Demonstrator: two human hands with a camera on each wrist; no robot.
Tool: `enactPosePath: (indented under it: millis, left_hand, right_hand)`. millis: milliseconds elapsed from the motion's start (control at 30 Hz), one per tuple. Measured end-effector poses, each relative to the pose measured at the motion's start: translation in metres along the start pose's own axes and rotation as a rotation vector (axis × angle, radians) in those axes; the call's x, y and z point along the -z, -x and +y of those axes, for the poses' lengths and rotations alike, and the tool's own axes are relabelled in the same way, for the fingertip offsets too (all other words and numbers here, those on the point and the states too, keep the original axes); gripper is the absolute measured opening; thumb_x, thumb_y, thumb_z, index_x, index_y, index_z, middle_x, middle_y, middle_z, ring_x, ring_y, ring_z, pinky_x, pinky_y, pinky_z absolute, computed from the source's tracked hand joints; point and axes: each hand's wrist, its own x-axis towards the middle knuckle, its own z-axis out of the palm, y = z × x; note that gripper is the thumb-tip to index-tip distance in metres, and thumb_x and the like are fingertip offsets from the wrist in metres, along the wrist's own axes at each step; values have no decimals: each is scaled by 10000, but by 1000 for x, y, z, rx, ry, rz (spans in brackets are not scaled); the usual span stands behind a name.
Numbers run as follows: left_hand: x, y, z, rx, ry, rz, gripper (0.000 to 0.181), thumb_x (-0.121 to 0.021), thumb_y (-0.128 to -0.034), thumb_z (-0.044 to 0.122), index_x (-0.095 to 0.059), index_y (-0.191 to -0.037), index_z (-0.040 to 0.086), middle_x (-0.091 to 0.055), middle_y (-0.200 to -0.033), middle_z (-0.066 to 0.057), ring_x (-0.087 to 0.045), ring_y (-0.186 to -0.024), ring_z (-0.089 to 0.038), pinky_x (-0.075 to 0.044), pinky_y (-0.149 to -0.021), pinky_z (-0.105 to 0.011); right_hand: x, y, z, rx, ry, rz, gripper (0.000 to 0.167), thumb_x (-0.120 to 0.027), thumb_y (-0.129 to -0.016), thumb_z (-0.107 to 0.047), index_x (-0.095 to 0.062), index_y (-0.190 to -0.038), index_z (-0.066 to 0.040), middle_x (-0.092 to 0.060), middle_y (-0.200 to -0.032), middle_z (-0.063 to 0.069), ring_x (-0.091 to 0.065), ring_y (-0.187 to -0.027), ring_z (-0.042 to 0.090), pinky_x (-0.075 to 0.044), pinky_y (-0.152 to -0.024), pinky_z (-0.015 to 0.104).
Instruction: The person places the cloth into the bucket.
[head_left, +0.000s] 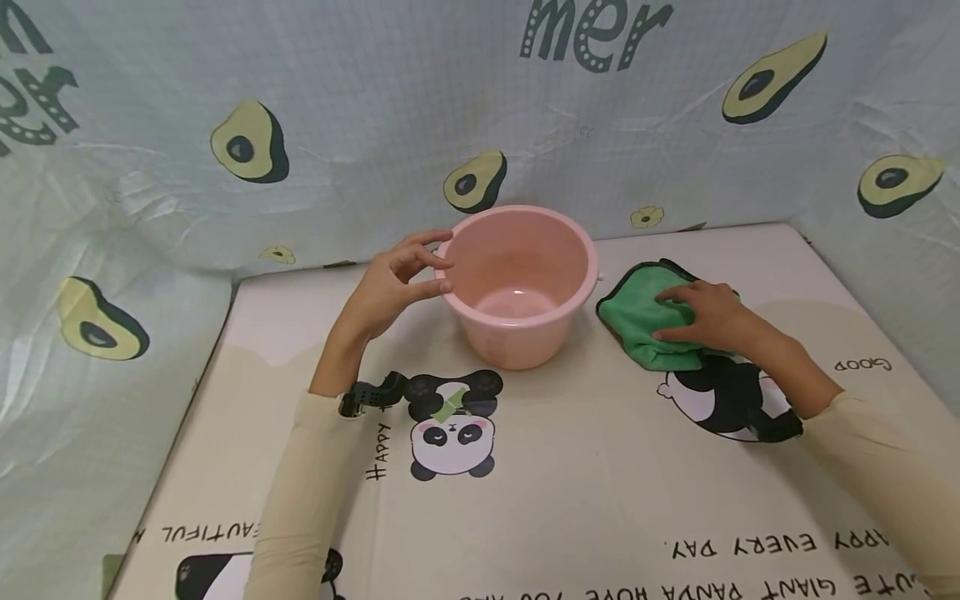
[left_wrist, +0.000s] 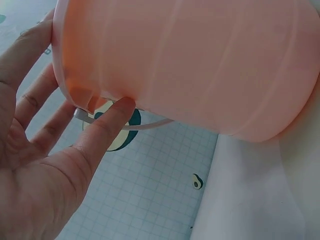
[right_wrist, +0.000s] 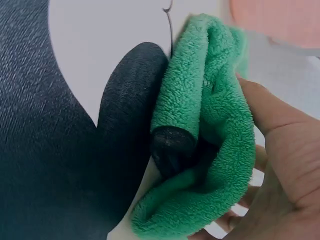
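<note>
A pink bucket [head_left: 517,342] stands upright at the back middle of the table, its inside bare. At its left rim is my left hand [head_left: 390,287], fingertips at the rim. The left wrist view shows the left hand [left_wrist: 55,165] with its thumb against the outer wall of the bucket [left_wrist: 195,60] and the other fingers partly behind the rim. A crumpled green cloth [head_left: 641,321] with dark edging lies right of the bucket, under my right hand [head_left: 708,317]. Seen from the right wrist, the right hand [right_wrist: 290,165] holds the folded cloth [right_wrist: 230,135] between thumb and fingers.
The table cover [head_left: 562,467] bears printed pandas and lettering. Behind and at both sides hangs a pale sheet [head_left: 360,108] with avocado prints, close behind the bucket. A thin bucket handle [left_wrist: 147,126] shows in the left wrist view.
</note>
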Motion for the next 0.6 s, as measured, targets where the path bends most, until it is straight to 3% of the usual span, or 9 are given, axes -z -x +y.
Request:
enactPosePath:
  millis: [67,233,333,467,600]
  left_hand:
    - [0,0,0,2,2,-3,279,-808,-859,51,-711,-1095,-60,-495,-1499,-30,-468,-1404,-252,-460,-1103,-438]
    - [0,0,-1,5,-4,-13,279,-805,-863,57,-705,-1097,-60,-484,-1509,-32,-458,-1412,-254,-466,-1099,-414]
    - [1,0,-1,4,-6,-19,274,-800,-867,49,-703,-1098,-62,-479,-1510,-30,-456,-1414,-251,-474,-1091,-388]
    - [1,1,-2,7,-1,-24,267,-795,-869,43,-703,-1097,-62,-473,-1512,-35,-449,-1419,-252,-487,-1075,-352]
    - [1,1,-2,-1,7,-31,270,-794,-871,47,-702,-1100,-63,-465,-1520,-52,-445,-1422,-267,-497,-1061,-321]
  right_hand:
    - [-2,0,0,-14,2,-4,669,-781,-887,-358,-555,-1378,35,-472,-1397,384,-388,-1314,582,-281,-1053,735]
    - [-4,2,3,-19,-17,-41,722,-746,-912,-405,-489,-1473,-29,-353,-1495,394,-360,-1334,624,-355,-1008,779]
    - [-4,4,5,6,-77,-78,652,-662,-981,-399,-477,-1496,-44,-303,-1533,394,-315,-1375,616,-338,-1023,785]
    - [-4,6,4,-25,-179,-29,459,-589,-1039,-338,-612,-1376,-27,-431,-1481,355,-354,-1378,568,-336,-1070,726]
    - [-6,7,1,-79,-142,68,407,-712,-961,-327,-702,-1237,-28,-580,-1354,311,-518,-1247,519,-474,-948,669]
